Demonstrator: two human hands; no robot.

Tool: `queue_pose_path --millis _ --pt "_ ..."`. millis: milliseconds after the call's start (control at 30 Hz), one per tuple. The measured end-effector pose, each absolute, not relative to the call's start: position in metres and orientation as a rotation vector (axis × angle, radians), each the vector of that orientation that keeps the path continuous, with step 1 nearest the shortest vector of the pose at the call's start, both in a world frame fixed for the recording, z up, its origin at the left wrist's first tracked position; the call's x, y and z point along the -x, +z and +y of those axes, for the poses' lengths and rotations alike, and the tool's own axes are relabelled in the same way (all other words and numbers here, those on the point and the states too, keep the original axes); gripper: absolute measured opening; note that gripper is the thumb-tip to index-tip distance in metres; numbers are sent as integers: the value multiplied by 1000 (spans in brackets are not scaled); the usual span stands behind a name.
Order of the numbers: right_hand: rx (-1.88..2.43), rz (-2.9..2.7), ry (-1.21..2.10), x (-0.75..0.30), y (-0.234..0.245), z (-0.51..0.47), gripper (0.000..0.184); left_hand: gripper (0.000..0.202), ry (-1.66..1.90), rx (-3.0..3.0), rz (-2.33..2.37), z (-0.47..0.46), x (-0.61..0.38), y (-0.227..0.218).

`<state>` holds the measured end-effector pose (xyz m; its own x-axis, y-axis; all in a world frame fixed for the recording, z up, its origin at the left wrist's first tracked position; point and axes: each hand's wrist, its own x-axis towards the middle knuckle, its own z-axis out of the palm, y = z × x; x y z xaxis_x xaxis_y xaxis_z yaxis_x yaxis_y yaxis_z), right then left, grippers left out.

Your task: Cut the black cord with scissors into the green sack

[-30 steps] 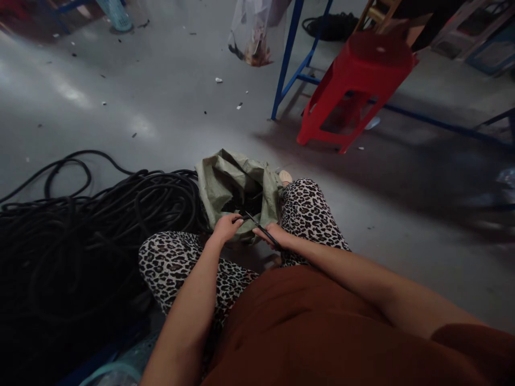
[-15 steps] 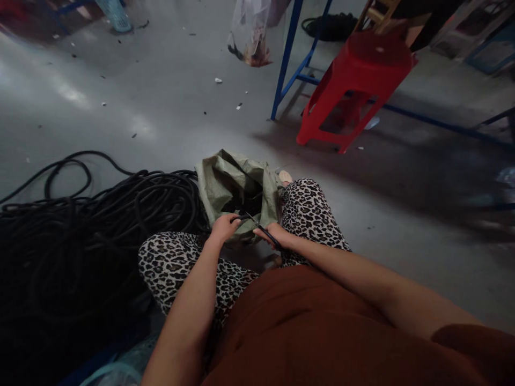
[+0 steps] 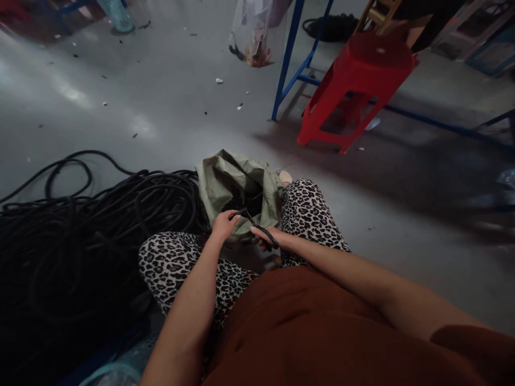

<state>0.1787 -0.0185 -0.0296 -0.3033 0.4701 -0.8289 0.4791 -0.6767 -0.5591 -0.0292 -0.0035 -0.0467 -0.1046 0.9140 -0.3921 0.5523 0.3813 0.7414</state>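
I sit on the floor with my knees apart, in leopard-print trousers. My left hand and my right hand are both closed on a short length of black cable that curves between them. They are held just above the mouth of an open green woven sack that stands between my legs, with dark pieces inside it. A big tangled heap of black cable lies on the floor to my left, touching the sack's left side.
A red plastic stool stands ahead to the right beside a blue metal frame leg. A clear plastic bag hangs by the frame. Small scraps dot the grey floor.
The cable piece between my hands has gone from nearly straight to bent into a curve. My right hand has shifted slightly left toward the sack.
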Motion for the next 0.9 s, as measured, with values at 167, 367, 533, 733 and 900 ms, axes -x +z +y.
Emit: queue_pose_path --millis 167,367,533,733,900 --pt "-1850 1233 -2194 -178 -31 -17 44 23 467 -1311 1747 -6 24 -43" --pt "-1851 1227 -2183 -179 -31 -17 47 25 417 -1367 1690 -9 20 -43" --pt "-1838 1292 -2139 -179 -35 -16 51 27 382 -1379 1689 -11 20 -42" --pt "-1774 1386 -2093 -181 -35 -15 52 29 381 -1379 1667 -11 20 -42" --pt "-1776 1398 -2093 -181 -34 -15 51 30 376 -1374 1672 -10 19 -42"
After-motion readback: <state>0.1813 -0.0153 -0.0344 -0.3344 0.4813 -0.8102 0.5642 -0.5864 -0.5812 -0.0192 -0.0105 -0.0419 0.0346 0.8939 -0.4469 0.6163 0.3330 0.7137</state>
